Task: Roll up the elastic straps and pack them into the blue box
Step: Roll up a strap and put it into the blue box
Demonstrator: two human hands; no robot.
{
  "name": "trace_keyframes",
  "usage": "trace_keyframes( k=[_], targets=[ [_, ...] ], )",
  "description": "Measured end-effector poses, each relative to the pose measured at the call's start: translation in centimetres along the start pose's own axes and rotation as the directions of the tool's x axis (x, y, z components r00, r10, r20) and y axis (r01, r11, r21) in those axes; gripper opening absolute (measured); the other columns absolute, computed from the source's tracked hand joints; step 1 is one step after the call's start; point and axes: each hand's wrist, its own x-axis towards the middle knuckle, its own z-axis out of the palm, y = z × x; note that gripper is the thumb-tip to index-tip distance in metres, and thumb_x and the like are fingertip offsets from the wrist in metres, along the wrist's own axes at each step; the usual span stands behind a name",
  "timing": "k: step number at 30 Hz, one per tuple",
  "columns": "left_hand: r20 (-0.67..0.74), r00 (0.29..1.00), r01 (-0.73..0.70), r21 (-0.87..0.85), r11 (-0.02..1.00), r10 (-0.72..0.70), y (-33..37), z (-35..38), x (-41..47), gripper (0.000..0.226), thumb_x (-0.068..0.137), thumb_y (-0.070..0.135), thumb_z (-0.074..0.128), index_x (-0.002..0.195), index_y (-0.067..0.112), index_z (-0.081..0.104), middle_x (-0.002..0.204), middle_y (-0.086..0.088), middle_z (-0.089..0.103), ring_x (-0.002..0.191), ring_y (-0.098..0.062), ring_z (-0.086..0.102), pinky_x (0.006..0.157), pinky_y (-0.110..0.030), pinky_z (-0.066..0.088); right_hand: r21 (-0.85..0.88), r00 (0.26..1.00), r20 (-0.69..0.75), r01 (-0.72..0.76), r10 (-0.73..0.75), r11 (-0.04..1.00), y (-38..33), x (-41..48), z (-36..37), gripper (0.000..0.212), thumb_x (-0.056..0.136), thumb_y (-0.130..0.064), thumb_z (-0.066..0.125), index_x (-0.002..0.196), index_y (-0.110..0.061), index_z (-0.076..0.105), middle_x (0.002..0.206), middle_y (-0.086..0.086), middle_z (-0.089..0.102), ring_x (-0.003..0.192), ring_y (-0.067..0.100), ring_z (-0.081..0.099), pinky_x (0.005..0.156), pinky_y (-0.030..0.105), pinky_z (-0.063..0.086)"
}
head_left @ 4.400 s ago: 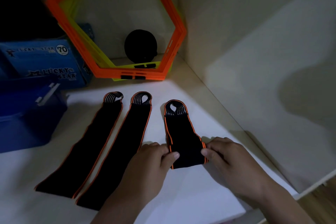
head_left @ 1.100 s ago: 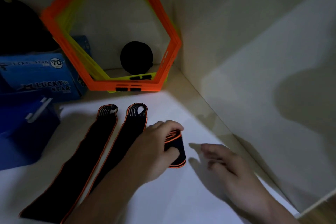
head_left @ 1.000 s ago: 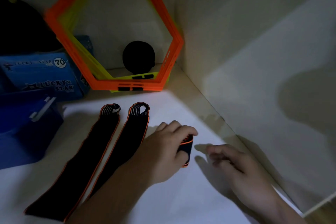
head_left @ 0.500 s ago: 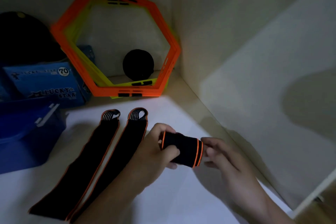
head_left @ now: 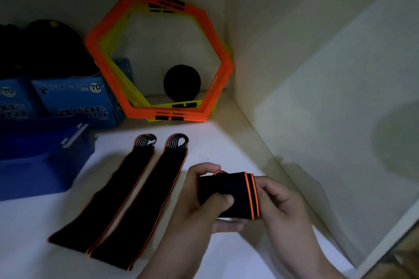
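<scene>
A rolled black strap with orange edging (head_left: 235, 190) is held above the white shelf between both hands. My left hand (head_left: 201, 206) grips its left end, thumb across the front. My right hand (head_left: 278, 204) holds the right end with curled fingers. Two more black straps with orange trim lie flat side by side on the shelf, the left strap (head_left: 106, 195) and the middle strap (head_left: 145, 201), looped ends pointing away. The open blue box (head_left: 43, 165) stands at the left edge of the shelf.
Orange and yellow hexagon rings (head_left: 217, 88) lean against the back wall with a black round object (head_left: 182, 82) behind them. Blue "Lucky Star" cartons (head_left: 72, 102) and a dark bag (head_left: 45, 47) sit at the back left. A wall (head_left: 317, 97) closes the right side.
The right strap went from half-rolled on the shelf to a full roll. It was lifted off the surface, and my right hand came in and took its right end.
</scene>
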Motion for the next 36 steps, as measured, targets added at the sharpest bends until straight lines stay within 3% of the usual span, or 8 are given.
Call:
trace_keyframes(
  k=[4, 10, 14, 17, 21, 27, 33, 36],
  targets=[
    [-0.011, 1.000, -0.014, 0.053, 0.999, 0.014, -0.3, 1.0, -0.6, 0.040, 0.070, 0.005, 0.063, 0.099, 0.033, 0.061, 0.086, 0.002, 0.073, 0.077, -0.041, 0.074, 0.060, -0.045, 0.062, -0.090, 0.999, -0.011, 0.030, -0.031, 0.996, -0.4, -0.4, -0.6, 0.032, 0.097, 0.004, 0.058, 0.079, -0.015, 0.075, 0.069, 0.012, 0.070, 0.060, 0.011, 0.058, 0.054, 0.020, 0.046],
    [-0.042, 0.999, 0.009, 0.032, 0.999, -0.008, -1.6, 1.0, -1.3, 0.043, 0.061, 0.015, 0.079, 0.100, 0.024, 0.064, 0.094, -0.001, 0.076, 0.085, -0.024, 0.076, 0.062, -0.041, 0.061, -0.411, 0.993, 0.012, 0.110, -0.115, 0.905, -0.8, -0.1, -2.0, 0.010, 0.094, -0.019, 0.067, 0.089, -0.027, 0.069, 0.078, -0.003, 0.071, 0.068, 0.016, 0.063, 0.060, 0.038, 0.052],
    [-0.171, 0.984, 0.043, -0.074, 0.996, -0.055, -2.2, 1.2, -1.5, 0.057, 0.045, 0.034, 0.088, 0.089, 0.011, 0.061, 0.084, -0.016, 0.072, 0.069, -0.024, 0.070, 0.053, -0.034, 0.053, -0.245, 0.972, -0.065, 0.204, -0.226, 0.948, -0.7, -0.6, -2.4, 0.015, 0.096, -0.018, 0.065, 0.107, -0.024, 0.073, 0.107, -0.001, 0.075, 0.098, 0.021, 0.071, 0.076, 0.029, 0.059],
    [-0.138, 0.988, 0.051, -0.164, 0.985, -0.074, -2.0, 2.1, -2.3, 0.062, 0.049, 0.029, 0.087, 0.094, 0.010, 0.049, 0.094, -0.021, 0.074, 0.075, -0.034, 0.072, 0.055, -0.039, 0.056, -0.226, 0.961, 0.213, 0.222, -0.175, 0.948, -0.4, -1.9, -2.2, 0.070, 0.078, -0.031, 0.075, 0.144, -0.031, 0.051, 0.150, -0.006, 0.053, 0.133, 0.020, 0.056, 0.096, 0.037, 0.055],
    [-0.060, 0.997, 0.042, -0.002, 0.999, -0.043, -0.2, 2.0, -3.2, 0.051, 0.085, 0.019, 0.074, 0.116, 0.057, 0.059, 0.102, 0.000, 0.078, 0.083, -0.030, 0.077, 0.056, -0.043, 0.058, -0.375, 0.881, 0.472, 0.180, 0.020, 0.909, -1.5, -2.0, -1.7, 0.131, 0.055, -0.030, 0.093, 0.154, -0.052, 0.011, 0.158, -0.035, 0.022, 0.141, -0.008, 0.036, 0.096, 0.021, 0.053],
    [-0.223, 0.966, -0.118, 0.064, 0.991, 0.129, 0.8, 1.1, -4.0, 0.029, 0.073, 0.021, 0.060, 0.103, 0.022, 0.062, 0.082, -0.003, 0.076, 0.067, -0.014, 0.074, 0.055, -0.022, 0.055, -0.425, 0.887, 0.402, 0.402, -0.229, 0.811, -1.0, -0.5, 0.5, 0.090, 0.050, -0.033, 0.095, 0.131, -0.034, 0.055, 0.122, -0.014, 0.065, 0.106, 0.009, 0.067, 0.079, 0.025, 0.056],
    [-0.320, 0.946, -0.059, 0.005, 0.998, 0.058, 1.9, -4.3, -4.9, 0.024, 0.072, 0.028, 0.069, 0.096, 0.029, 0.071, 0.090, -0.007, 0.077, 0.075, -0.021, 0.073, 0.060, -0.033, 0.054, -0.326, 0.791, 0.600, 0.378, -0.119, 0.867, -1.1, -0.1, 4.8, 0.105, 0.059, -0.034, 0.092, 0.148, -0.046, 0.037, 0.143, -0.018, 0.049, 0.128, 0.007, 0.055, 0.093, 0.020, 0.050],
    [-0.268, 0.961, 0.059, -0.048, 0.997, -0.070, 3.4, -9.0, -5.7, 0.025, 0.075, 0.027, 0.070, 0.099, 0.027, 0.075, 0.086, -0.014, 0.073, 0.049, -0.026, 0.060, 0.042, -0.023, 0.042, -0.214, 0.720, 0.674, 0.405, -0.166, 0.889, -2.1, 0.7, 6.5, 0.078, 0.077, -0.020, 0.078, 0.147, -0.039, 0.048, 0.150, -0.010, 0.048, 0.136, 0.015, 0.052, 0.097, 0.031, 0.052]
  ],
)
